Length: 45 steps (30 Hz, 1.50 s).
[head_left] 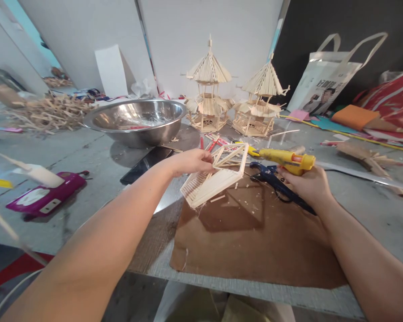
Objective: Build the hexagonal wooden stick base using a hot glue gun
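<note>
Holds a slatted wooden frame [218, 186] clamped in the left hand's [190, 162] fingers, slanted near-left to far-right over a brown mat [255, 250], and, just right of it, grips a yellow glue gun [278, 156] in the right hand's [310, 184] fingers.

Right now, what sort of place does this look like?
Probably a small craft workshop: two stick-built pagoda models stand at the back, the right hand holds a yellow glue gun, and a heap of loose wooden pieces lies to the left.
</note>
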### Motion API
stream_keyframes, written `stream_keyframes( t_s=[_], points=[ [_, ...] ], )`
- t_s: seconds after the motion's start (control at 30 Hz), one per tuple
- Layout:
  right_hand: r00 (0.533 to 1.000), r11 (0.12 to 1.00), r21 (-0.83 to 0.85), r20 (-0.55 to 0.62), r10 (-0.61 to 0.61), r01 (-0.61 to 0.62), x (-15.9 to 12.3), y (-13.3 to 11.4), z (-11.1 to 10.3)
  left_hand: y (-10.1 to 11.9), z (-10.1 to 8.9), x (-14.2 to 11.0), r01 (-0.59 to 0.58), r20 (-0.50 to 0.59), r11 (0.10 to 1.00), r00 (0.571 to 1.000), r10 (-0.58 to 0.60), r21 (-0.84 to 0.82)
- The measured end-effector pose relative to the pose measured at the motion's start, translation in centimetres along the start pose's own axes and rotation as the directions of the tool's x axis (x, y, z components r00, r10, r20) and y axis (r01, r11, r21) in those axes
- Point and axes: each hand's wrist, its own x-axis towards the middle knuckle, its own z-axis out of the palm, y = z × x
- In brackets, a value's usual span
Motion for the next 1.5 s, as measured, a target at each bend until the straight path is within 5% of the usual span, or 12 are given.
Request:
stream_keyframes(
  t_s=[0.17,0.37,0.6,1.0,1.5],
  points=[
    [1.000,0.998,-0.065,-0.028,0.013,-0.015,-0.1,-0.2,-0.1,-0.6,-0.4,0.0,-0.011,0.001,0.996,1.000,0.011,-0.091],
    [0.999,1.000,0.001,-0.039,0.023,-0.023,-0.1,-0.5,-0.2,0.1,0.6,0.4,0.033,-0.044,0.985,0.999,-0.026,0.171],
    [0.998,0.999,0.004,-0.042,0.040,-0.040,0.1,-0.6,-0.3,3.2,3.4,-1.0,-0.141,0.051,0.830,0.989,0.136,0.539],
    [1.000,0.999,-0.040,-0.012,0.006,-0.007,0.3,0.0,-0.1,2.4,3.4,-0.8,-0.237,0.150,0.819,0.971,0.185,0.523],
    [1.000,0.997,-0.075,0.002,-0.006,0.006,0.3,0.0,0.0,2.5,2.9,-0.9,-0.072,0.039,0.760,0.997,0.062,0.646]
  ],
)
